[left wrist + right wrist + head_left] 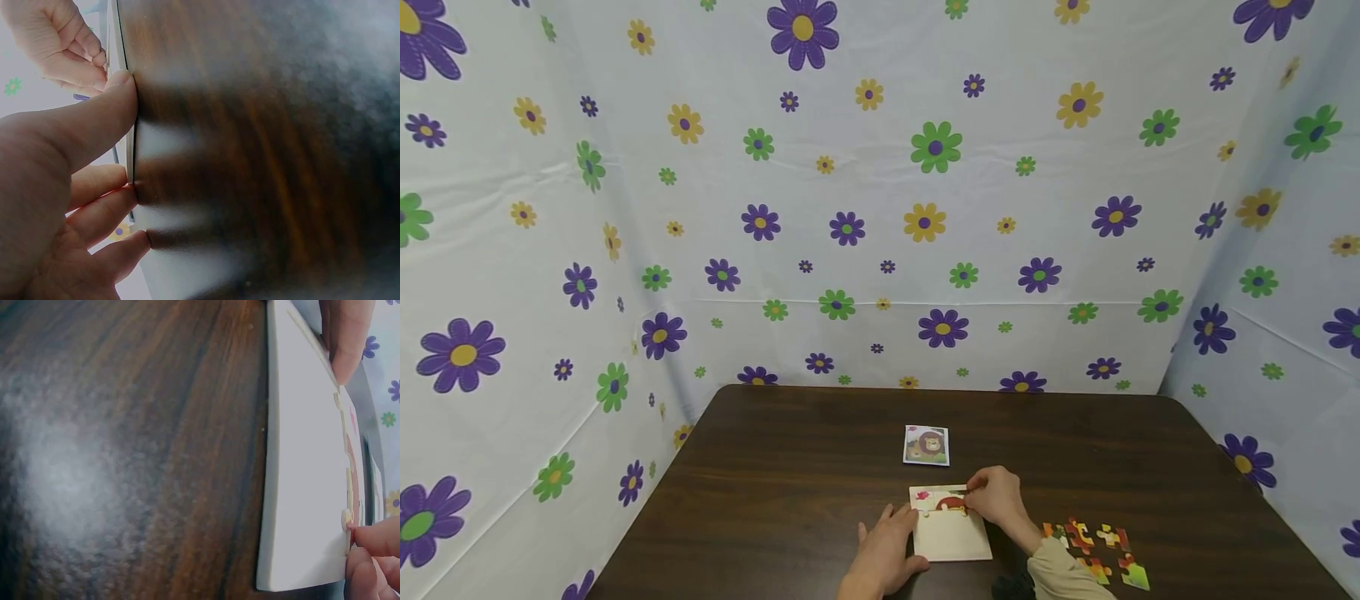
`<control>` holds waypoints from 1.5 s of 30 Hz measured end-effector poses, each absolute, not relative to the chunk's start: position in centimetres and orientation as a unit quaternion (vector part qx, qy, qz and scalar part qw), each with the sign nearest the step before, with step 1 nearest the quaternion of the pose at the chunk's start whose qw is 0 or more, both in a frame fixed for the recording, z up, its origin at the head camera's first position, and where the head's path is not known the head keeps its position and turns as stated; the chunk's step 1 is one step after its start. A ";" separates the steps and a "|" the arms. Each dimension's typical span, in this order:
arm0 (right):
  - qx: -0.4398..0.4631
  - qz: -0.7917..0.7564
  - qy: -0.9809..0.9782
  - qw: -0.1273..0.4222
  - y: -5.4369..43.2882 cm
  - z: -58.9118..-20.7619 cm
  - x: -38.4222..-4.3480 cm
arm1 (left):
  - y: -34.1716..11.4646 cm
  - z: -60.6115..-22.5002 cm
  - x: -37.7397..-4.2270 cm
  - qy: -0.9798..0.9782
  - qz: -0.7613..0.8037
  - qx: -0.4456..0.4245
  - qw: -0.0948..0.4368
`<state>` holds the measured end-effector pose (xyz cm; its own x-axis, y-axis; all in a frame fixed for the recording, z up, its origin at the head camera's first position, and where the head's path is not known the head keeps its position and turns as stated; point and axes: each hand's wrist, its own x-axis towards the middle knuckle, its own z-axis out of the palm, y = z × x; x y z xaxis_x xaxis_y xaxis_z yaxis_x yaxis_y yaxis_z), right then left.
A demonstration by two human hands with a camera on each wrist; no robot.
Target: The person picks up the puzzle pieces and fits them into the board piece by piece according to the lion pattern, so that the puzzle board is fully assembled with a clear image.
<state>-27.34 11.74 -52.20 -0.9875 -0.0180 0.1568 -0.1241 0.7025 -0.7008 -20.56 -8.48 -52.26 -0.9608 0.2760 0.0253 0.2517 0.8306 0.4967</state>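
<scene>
A pale puzzle board (951,537) lies on the table in front of me. Along its far side sit fitted puzzle pieces (927,499) with a pink and reddish-brown picture; the rest of the board is bare. My left hand (883,552) steadies the board's left edge, fingers stretched and thumb near the front corner. At the far right corner, my right hand (997,497) pinches a puzzle piece between thumb and fingertips. Only a sliver of that piece (352,535) shows in the right wrist view, low beside the fitted row; the fingers hide the rest.
Several loose puzzle pieces (1080,535) lie right of the board, partly behind the right sleeve (1063,571). A square picture card (927,446) with a lion lies beyond the board. The dark wooden table (790,467) meets a flowered cloth (865,183) behind and at the sides.
</scene>
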 end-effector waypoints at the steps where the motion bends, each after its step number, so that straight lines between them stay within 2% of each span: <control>1: 0.036 0.384 -0.920 0.071 11.7 -52.2 -27.3 | -8.5 -52.2 -20.6 0.956 0.257 0.136 0.026; 10: 0.033 0.407 -0.910 0.075 11.6 -52.5 -27.2 | -8.6 -52.4 -20.7 0.957 0.255 0.137 0.022; 15: 0.030 0.470 -0.879 0.075 11.6 -52.6 -27.1 | -8.5 -52.5 -20.7 0.955 0.260 0.138 0.023; 22: 0.055 0.534 -0.843 0.028 12.6 -53.2 -27.2 | -8.2 -52.6 -20.8 0.954 0.263 0.138 0.032; 32: 0.117 0.525 -0.843 0.028 12.4 -53.8 -27.7 | -8.5 -52.3 -20.8 0.959 0.250 0.131 0.030; 45: 0.093 0.515 -0.852 0.027 12.1 -53.9 -27.5 | -8.6 -52.3 -20.7 0.957 0.253 0.138 0.026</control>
<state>-27.51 12.08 -53.93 -0.9814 -0.1306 0.1410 -0.1856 0.4533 -0.8718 -20.67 -8.58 -52.29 -0.9604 0.2780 0.0204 0.2517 0.8337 0.4915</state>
